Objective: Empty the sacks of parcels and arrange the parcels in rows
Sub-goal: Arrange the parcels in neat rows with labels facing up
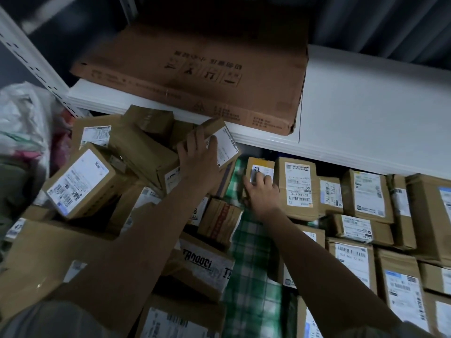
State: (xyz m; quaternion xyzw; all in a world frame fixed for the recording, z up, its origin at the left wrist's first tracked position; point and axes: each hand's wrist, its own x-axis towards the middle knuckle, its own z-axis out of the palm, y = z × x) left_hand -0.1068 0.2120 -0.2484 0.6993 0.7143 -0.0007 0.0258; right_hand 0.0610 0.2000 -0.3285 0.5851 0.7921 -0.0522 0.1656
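A parcel storeroom: labelled cardboard parcels point(299, 189) crowd the lower frame beneath white metal shelving point(366, 113) across the top.

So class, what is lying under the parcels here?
A green checked cloth shows in the gap between the jumbled pile and the rows of parcels. How far it runs beneath them is covered, as is whatever lies under it.
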